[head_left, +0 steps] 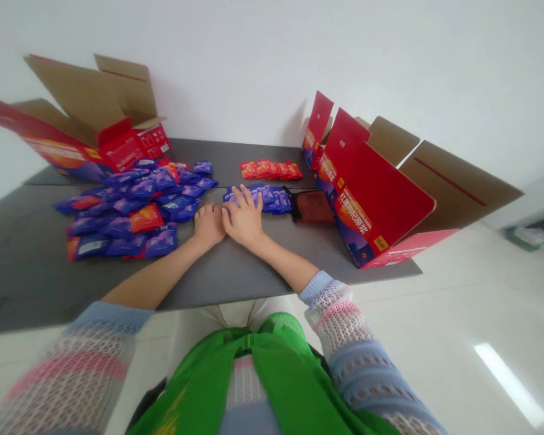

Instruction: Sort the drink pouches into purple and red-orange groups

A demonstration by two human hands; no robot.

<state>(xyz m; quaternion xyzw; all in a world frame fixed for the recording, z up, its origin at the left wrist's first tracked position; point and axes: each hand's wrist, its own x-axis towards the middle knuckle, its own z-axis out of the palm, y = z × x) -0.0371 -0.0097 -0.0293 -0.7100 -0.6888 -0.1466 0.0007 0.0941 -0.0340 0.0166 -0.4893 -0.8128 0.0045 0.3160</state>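
Observation:
My right hand point(243, 219) lies with its fingers spread over the left end of a row of blue-purple packets point(272, 198). Beside it, touching or nearly so, my left hand point(209, 225) rests on the grey table with its fingers bent; whether anything is under them is hidden. Left of my hands spreads a large heap of blue packets point(127, 208) with a few red-orange ones among them. Behind the row lies a line of red packets point(271, 170). A dark red pouch point(315, 207) sits at the row's right end.
An open red carton point(131, 145) stands at the back left of the grey table point(236, 272). At the right stand more open red cartons point(367, 193), flaps up, near the table's right edge. A white wall rises behind. The table's front edge is close to my body.

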